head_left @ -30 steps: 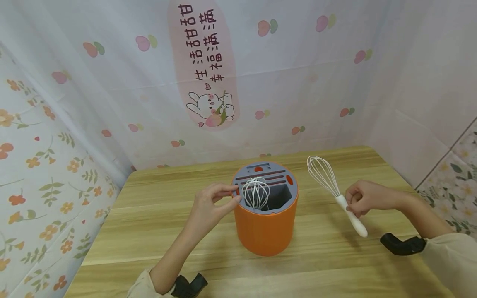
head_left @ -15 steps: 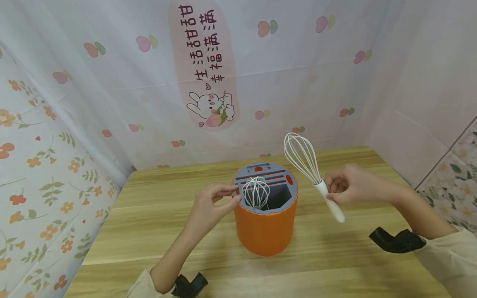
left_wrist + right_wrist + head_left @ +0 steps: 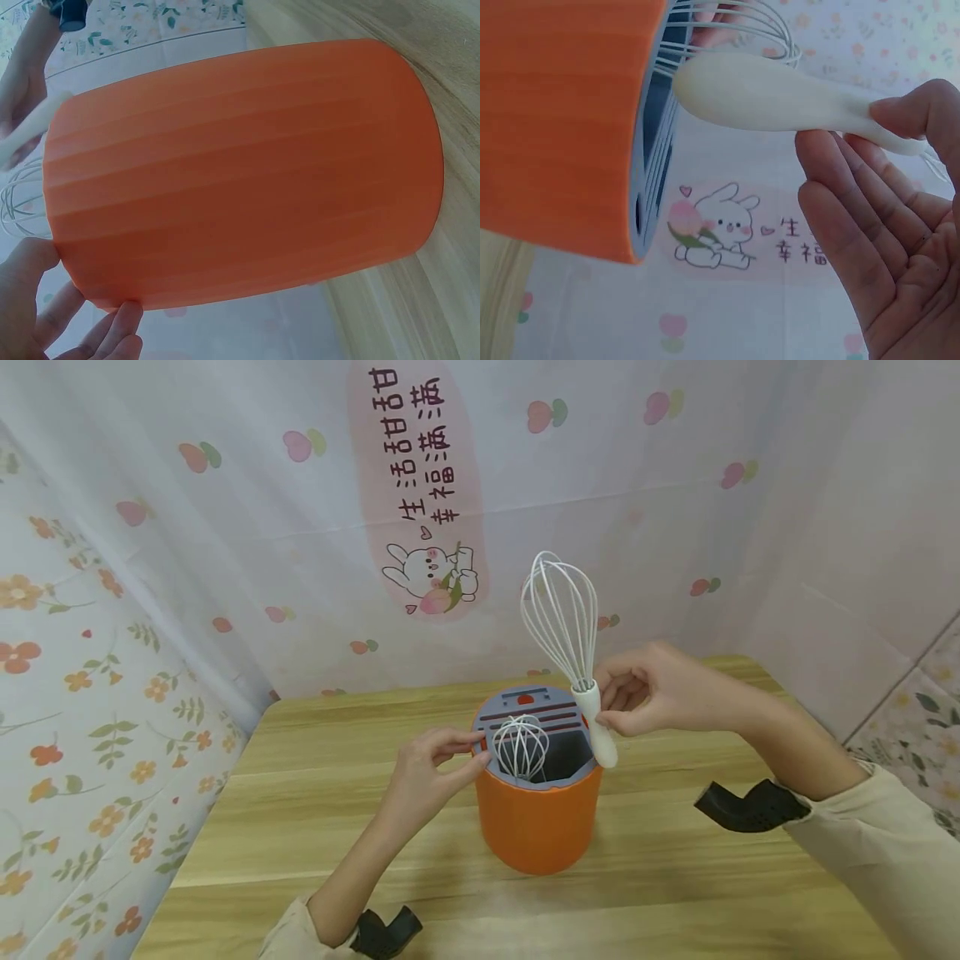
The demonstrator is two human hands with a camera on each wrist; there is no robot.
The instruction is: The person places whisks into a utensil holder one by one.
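Observation:
My right hand [image 3: 647, 687] pinches a white whisk [image 3: 592, 718] by its handle, wires pointing up. It is held just above the right rim of an orange utensil holder [image 3: 536, 827]. In the right wrist view, the handle's rounded end [image 3: 727, 90] is close to the holder's top, with thumb and fingertips on the narrower part. A second whisk [image 3: 520, 750] stands in the holder's large opening, only its wire loops showing. My left hand [image 3: 431, 768] grips the holder's left rim between thumb and fingers. In the left wrist view, several fingertips [image 3: 129, 311] touch the orange wall.
The holder's grey top [image 3: 558, 700] has several narrow slots, smaller red-floored holes and a dark compartment. It stands upright on a wood-grain table [image 3: 337, 827]. Printed curtains [image 3: 300, 560] hang behind and beside the table. Black wrist-worn devices [image 3: 753, 806] stick out from both sleeves.
My right hand has raised the whisk from the table's right side and carried it left to above the holder, turning it more upright. The left hand stays on the rim.

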